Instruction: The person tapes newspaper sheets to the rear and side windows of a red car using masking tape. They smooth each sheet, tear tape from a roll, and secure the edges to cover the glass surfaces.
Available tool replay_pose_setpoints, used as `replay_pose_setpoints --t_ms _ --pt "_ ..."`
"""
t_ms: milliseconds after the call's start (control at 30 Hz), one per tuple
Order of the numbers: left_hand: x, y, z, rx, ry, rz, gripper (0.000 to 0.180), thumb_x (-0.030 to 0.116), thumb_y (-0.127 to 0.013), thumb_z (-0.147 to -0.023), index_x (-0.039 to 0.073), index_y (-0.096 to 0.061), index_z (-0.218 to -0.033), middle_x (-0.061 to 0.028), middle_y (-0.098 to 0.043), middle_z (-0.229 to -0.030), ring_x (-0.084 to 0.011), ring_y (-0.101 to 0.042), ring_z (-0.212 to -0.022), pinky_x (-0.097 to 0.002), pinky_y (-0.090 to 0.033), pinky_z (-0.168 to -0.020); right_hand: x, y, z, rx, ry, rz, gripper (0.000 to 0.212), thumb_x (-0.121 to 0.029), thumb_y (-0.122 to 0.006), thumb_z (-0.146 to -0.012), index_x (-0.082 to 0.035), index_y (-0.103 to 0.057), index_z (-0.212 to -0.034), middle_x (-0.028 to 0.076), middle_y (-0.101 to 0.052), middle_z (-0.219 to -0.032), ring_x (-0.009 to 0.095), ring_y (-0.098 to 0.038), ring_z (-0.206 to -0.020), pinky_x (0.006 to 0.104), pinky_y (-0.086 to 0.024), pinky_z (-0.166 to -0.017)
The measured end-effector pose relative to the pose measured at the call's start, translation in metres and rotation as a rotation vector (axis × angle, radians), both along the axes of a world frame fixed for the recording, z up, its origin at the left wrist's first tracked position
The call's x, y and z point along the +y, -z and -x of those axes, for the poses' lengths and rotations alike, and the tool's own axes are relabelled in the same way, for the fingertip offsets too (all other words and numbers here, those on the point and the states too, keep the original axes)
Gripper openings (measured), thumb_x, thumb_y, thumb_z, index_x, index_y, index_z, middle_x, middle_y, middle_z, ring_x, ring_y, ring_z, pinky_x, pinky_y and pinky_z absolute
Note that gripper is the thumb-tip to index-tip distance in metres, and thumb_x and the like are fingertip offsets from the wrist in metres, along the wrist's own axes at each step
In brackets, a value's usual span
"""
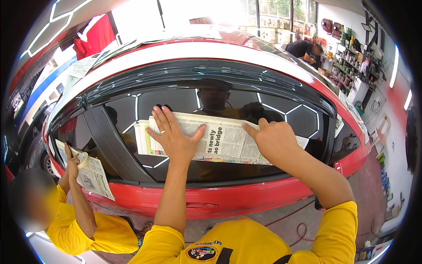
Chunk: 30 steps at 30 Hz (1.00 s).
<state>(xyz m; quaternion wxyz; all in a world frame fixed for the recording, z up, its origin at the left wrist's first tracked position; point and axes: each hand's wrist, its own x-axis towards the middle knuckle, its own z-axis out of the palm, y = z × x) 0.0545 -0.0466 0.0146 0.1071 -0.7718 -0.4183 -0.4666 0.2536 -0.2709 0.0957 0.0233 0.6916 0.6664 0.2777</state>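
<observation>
A folded sheet of newspaper (224, 136) lies against the dark side window (263, 101) of a red car (246, 198). Spread flat on the paper's left part is my left hand (169, 132), fingers apart and a ring on one of them. My right hand (274, 138) is at the paper's right part with its fingers curled and the index finger or thumb pointing at the upper edge. Whether those fingers pinch the paper is hard to make out. Glossy black trim (198, 72) runs above the window.
At the left, a co-worker in a yellow shirt (96, 229) holds a tape roll (82, 159) by another newspaper sheet (94, 176) on the car. Another person (301, 50) leans over beyond the car. Shelves with bottles (347, 64) line the right wall. A hose (303, 231) lies on the floor.
</observation>
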Motion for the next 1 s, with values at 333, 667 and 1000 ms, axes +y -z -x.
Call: replay_pose_setpoints --t_ms 333,667,1000 --pt "-0.005 -0.003 0.001 0.056 -0.021 0.026 0.13 0.061 -0.082 -0.084 -0.009 -0.014 -0.171 -0.0338 -0.008 -0.179 -0.043 -0.005 -0.169 -0.0746 0.0 -0.127 0.001 -0.001 0.0 0.061 -0.027 -0.006 0.056 -0.011 -0.078 -0.086 -0.01 -0.073 -0.142 0.01 -0.067 -0.088 0.024 -0.074 -0.07 0.0361 -0.055 -0.057" --pt "-0.049 0.029 -0.054 0.235 0.125 -0.177 0.132 0.066 -0.083 -0.082 -0.005 -0.016 -0.171 -0.0353 -0.007 -0.178 -0.0521 -0.007 -0.166 -0.0773 -0.002 -0.125 0.0 0.004 -0.009 0.086 -0.084 -0.082 0.054 -0.015 -0.077 -0.086 -0.019 -0.075 -0.139 0.008 -0.065 -0.089 0.024 -0.074 -0.073 0.0364 -0.055 -0.059" --pt "-0.062 0.044 -0.081 0.045 0.22 -0.229 0.152 0.063 -0.095 -0.066 0.013 -0.003 -0.176 -0.0334 -0.006 -0.179 -0.0484 -0.012 -0.167 -0.0819 -0.007 -0.121 -0.114 0.056 -0.114 0.126 -0.4 -0.37 0.052 -0.017 -0.078 -0.086 -0.03 -0.076 -0.136 0.002 -0.051 -0.074 0.021 -0.059 -0.062 0.0388 -0.048 -0.055"
